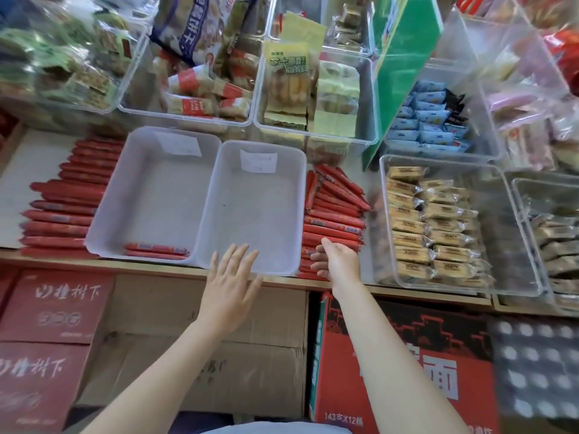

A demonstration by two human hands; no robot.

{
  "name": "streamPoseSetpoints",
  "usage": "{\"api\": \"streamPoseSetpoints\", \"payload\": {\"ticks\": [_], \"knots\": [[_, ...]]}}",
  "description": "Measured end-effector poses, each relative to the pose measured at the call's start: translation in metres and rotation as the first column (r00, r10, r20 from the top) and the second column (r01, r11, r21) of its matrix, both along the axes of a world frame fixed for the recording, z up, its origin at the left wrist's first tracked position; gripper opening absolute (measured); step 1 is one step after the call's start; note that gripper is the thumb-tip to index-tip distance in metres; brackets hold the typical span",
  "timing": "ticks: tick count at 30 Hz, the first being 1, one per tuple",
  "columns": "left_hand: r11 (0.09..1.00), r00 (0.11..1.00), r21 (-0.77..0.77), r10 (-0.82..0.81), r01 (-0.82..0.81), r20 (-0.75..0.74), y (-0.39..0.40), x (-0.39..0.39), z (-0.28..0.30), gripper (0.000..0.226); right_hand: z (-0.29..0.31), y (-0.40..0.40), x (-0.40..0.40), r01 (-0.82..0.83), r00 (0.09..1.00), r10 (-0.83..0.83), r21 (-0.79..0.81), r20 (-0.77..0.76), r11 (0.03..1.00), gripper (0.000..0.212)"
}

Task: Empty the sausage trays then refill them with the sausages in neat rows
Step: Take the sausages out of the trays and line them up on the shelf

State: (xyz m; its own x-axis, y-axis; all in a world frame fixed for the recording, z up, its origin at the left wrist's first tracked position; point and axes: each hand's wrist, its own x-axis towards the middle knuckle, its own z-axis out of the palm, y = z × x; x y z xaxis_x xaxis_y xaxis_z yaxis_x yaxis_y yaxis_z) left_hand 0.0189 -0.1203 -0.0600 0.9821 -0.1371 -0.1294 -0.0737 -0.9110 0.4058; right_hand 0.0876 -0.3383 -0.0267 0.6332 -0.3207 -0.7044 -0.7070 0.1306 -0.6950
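- Nearest, cardboard boxes (203, 355) and a red carton (391, 371) sit under the shelf edge.
- The left hand (230, 286) hovers flat, fingers straight and spread, over the near rim of the right tray (283, 195).
- The right hand (336, 263) reaches into the right sausage pile (333, 214), fingers curled around sausages there.
- The left tray (147, 189) touches the right one; a few sausages (156, 249) lie along its near wall.
- The left sausage pile (65, 202) lies stacked on the shelf beside it.
- Farther back, clear bins of snack packets (313, 98) stand.
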Motion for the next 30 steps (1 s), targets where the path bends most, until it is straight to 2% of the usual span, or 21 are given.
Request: {"api": "streamPoseSetpoints", "payload": {"ticks": [3, 7, 9, 12, 15, 16, 18, 20, 21, 23, 25, 26, 27, 28, 30], "knots": [[0.992, 0.985, -0.017, 0.129, -0.128, 0.117, 0.044, -0.012, 0.004, 0.058, 0.019, 0.042, -0.001, -0.204, 0.966, 0.205, -0.024, 0.155, 0.979, 0.024], [0.953, 0.949, 0.044, 0.292, -0.299, 0.121, 0.117, -0.03, 0.001, 0.064, 0.027, 0.117, 0.013, -0.445, 0.866, 0.439, -0.032, 0.24, 0.895, 0.023], [0.952, 0.956, 0.098, 0.281, -0.289, 0.086, 0.152, -0.036, -0.005, 0.066, 0.026, 0.161, 0.02, -0.534, 0.812, 0.52, -0.023, 0.267, 0.845, 0.02], [0.971, 0.981, 0.143, 0.185, -0.19, 0.049, 0.187, -0.042, -0.013, 0.066, 0.019, 0.223, 0.032, -0.651, 0.714, 0.644, -0.079, 0.275, 0.755, 0.02], [0.98, 0.995, 0.178, 0.084, -0.093, 0.057, 0.203, -0.044, -0.019, 0.069, 0.006, 0.273, 0.045, -0.73, 0.607, 0.77, -0.244, 0.196, 0.638, 0.013], [0.98, 0.996, 0.183, 0.069, -0.079, 0.06, 0.205, -0.044, -0.02, 0.072, -0.001, 0.285, 0.05, -0.761, 0.548, 0.827, -0.338, 0.122, 0.554, 0.009], [0.982, 0.997, 0.174, 0.064, -0.072, 0.052, 0.206, -0.044, -0.021, 0.077, -0.017, 0.297, 0.058, -0.834, 0.39, 0.909, -0.475, -0.146, 0.282, 0.019], [0.987, 0.997, 0.142, 0.075, -0.078, 0.029, 0.206, -0.043, -0.02, 0.079, -0.03, 0.304, 0.06, -0.892, 0.215, 0.886, -0.451, -0.411, 0.007, 0.027], [0.988, 0.997, 0.129, 0.081, -0.083, 0.018, 0.206, -0.043, -0.019, 0.079, -0.034, 0.307, 0.06, -0.901, 0.151, 0.859, -0.426, -0.489, -0.084, 0.028], [0.99, 0.996, 0.111, 0.092, -0.092, 0.009, 0.206, -0.043, -0.018, 0.08, -0.036, 0.313, 0.059, -0.912, 0.082, 0.829, -0.377, -0.553, -0.161, 0.03], [0.991, 0.996, 0.102, 0.09, -0.089, -0.004, 0.206, -0.044, -0.016, 0.081, -0.037, 0.315, 0.059, -0.929, 0.056, 0.829, -0.333, -0.557, -0.161, 0.035], [0.991, 0.996, 0.1, 0.086, -0.085, -0.011, 0.207, -0.044, -0.015, 0.081, -0.036, 0.314, 0.059, -0.935, 0.073, 0.839, -0.329, -0.54, -0.131, 0.036], [0.991, 0.996, 0.101, 0.084, -0.082, -0.014, 0.208, -0.044, -0.014, 0.081, -0.034, 0.313, 0.059, -0.933, 0.128, 0.858, -0.353, -0.497, -0.065, 0.033], [0.991, 0.996, 0.105, 0.084, -0.082, -0.018, 0.208, -0.043, -0.013, 0.081, -0.032, 0.311, 0.059, -0.92, 0.22, 0.877, -0.389, -0.428, 0.041, 0.028], [0.99, 0.995, 0.115, 0.087, -0.082, -0.039, 0.208, -0.043, -0.012, 0.08, -0.022, 0.304, 0.058, -0.839, 0.463, 0.857, -0.423, -0.224, 0.343, 0.017]]}}
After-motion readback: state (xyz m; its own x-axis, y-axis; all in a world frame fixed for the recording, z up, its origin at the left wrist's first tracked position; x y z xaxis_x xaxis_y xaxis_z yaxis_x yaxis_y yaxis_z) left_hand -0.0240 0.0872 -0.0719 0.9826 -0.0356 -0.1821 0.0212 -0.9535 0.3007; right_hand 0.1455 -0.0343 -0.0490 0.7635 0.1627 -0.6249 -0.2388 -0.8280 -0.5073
